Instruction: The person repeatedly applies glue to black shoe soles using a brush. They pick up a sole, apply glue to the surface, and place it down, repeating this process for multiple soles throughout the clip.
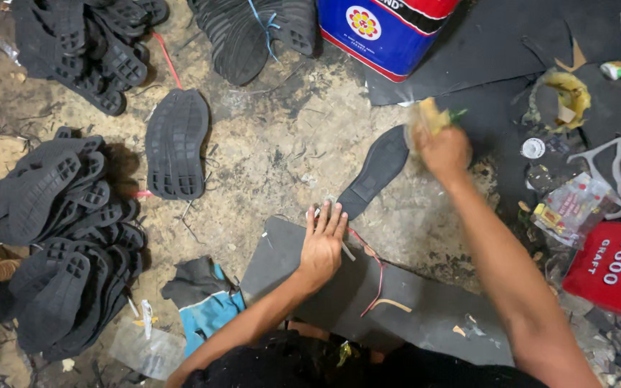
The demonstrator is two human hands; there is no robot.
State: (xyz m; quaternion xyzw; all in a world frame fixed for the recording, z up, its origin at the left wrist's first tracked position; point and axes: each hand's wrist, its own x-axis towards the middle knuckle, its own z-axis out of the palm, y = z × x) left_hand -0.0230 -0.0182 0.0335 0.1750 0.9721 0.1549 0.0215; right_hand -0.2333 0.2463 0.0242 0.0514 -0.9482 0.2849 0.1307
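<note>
Black shoe sole (376, 169) lies on the dirty floor, its heel end at the edge of a grey board (397, 305) and touched by the fingertips of the left hand (323, 244), which rests flat with fingers spread, gripping nothing. The right hand (442, 149) hovers over the sole's toe end, fingers closed around a yellowish brush or rag (429, 115), blurred. Stacks of black soles (59, 237) lie well apart to the left.

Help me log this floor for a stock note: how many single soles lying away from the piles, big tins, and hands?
Single soles: 2
Big tins: 2
Hands: 2, the left hand flat and the right hand gripping a yellowish wad
Total: 6
</note>
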